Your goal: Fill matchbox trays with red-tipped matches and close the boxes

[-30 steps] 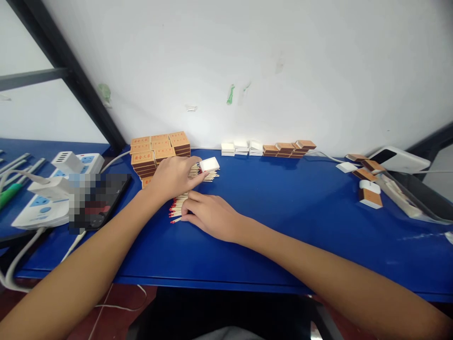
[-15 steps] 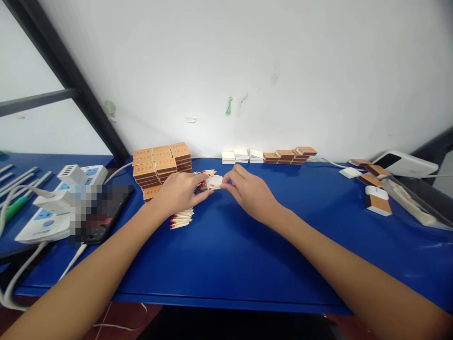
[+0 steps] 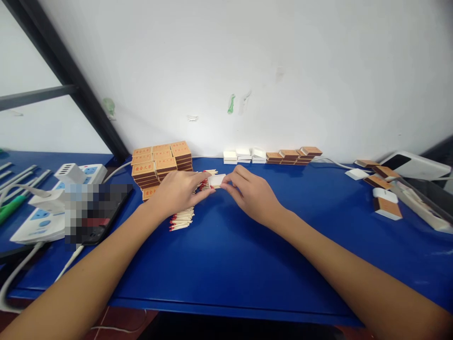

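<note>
A small white matchbox tray (image 3: 216, 180) is held up between my two hands, with a few pale matchsticks and red heads showing along its near side. My left hand (image 3: 180, 191) pinches its left end between thumb and fingers. At the right end, the thumb and index finger of my right hand (image 3: 249, 193) close on the tray; whether they also grip matches cannot be made out. Loose red-tipped matches (image 3: 182, 219) lie in a pile under and beside my left hand, which hides part of it. Behind that hand stand stacked brown matchboxes (image 3: 161, 163).
Along the wall sit white trays (image 3: 244, 155) and brown matchbox sleeves (image 3: 293, 156). A power strip (image 3: 38, 217) and a dark phone (image 3: 106, 212) lie at the left. To the right are scattered sleeves (image 3: 387, 207), a white device (image 3: 414, 165) and a cable, all on the blue table (image 3: 226, 264).
The tray has tilted slightly between my fingers, so its white inside faces up more and fewer red heads show. Both hands keep nearly the same place; the view has shifted a little.
</note>
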Demonstrator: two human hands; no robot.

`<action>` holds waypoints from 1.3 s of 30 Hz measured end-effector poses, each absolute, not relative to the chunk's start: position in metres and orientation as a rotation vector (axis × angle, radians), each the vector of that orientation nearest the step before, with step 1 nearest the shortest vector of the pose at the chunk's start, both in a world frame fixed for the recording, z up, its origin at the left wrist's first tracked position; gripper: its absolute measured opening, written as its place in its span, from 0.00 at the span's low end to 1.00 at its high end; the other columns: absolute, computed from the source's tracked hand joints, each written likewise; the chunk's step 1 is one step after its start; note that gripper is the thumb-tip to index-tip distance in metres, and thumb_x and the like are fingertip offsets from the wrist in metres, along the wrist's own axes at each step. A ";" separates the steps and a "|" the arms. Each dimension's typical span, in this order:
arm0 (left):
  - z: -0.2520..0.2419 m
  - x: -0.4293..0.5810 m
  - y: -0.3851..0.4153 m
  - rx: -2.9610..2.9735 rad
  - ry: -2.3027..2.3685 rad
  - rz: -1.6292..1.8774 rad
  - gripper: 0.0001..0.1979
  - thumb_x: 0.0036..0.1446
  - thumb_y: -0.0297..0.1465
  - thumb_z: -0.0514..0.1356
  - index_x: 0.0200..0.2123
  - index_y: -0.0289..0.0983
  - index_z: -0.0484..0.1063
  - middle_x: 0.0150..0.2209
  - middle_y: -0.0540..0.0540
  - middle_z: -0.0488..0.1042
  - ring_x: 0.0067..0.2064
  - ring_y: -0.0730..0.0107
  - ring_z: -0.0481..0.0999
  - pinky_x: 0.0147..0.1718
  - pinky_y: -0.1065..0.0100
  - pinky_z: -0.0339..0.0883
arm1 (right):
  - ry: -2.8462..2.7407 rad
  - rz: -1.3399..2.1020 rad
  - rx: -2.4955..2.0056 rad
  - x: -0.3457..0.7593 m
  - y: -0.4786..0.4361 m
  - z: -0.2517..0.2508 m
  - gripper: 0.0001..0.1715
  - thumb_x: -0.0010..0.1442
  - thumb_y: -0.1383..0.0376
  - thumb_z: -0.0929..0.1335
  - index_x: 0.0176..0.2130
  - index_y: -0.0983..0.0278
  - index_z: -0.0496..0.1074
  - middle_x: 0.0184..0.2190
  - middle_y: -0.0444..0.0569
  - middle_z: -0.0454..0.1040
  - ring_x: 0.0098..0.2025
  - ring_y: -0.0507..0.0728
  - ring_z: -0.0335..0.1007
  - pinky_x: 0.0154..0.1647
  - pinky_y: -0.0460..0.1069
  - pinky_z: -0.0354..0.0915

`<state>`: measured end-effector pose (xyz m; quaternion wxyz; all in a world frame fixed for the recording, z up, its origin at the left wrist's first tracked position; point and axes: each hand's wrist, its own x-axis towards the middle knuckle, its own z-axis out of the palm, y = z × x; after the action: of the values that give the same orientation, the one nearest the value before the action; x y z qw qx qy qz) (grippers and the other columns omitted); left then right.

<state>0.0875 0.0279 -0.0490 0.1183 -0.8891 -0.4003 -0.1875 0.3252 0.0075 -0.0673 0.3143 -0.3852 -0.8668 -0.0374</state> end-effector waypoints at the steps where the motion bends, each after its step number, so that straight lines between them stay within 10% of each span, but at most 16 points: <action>1: -0.048 0.086 0.030 -2.588 -1.201 -0.549 0.21 0.69 0.45 0.59 0.56 0.38 0.78 0.28 0.47 0.80 0.28 0.64 0.78 0.27 0.66 0.59 | -2.264 -0.058 -0.964 0.319 0.002 -0.067 0.14 0.75 0.61 0.63 0.45 0.66 0.75 0.41 0.51 0.73 0.36 0.54 0.69 0.38 0.49 0.64; 19: -0.044 0.084 0.034 -2.613 -1.351 -0.512 0.20 0.67 0.44 0.60 0.53 0.38 0.79 0.28 0.47 0.78 0.28 0.64 0.74 0.28 0.67 0.53 | -2.616 0.361 -0.880 0.254 -0.031 -0.081 0.11 0.73 0.61 0.66 0.44 0.64 0.76 0.44 0.48 0.73 0.40 0.55 0.73 0.40 0.50 0.65; 39: -0.048 0.087 0.029 -2.629 -1.281 -0.511 0.22 0.67 0.46 0.60 0.55 0.39 0.78 0.27 0.46 0.79 0.27 0.63 0.77 0.26 0.67 0.55 | -2.398 -0.417 -1.138 0.340 0.018 -0.065 0.19 0.77 0.58 0.58 0.46 0.66 0.72 0.43 0.52 0.72 0.33 0.54 0.68 0.28 0.49 0.55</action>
<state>0.0867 0.0294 -0.0481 0.0864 -0.8822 -0.4299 -0.1714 0.3399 0.0176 -0.0646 0.2256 -0.4127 -0.8694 -0.1511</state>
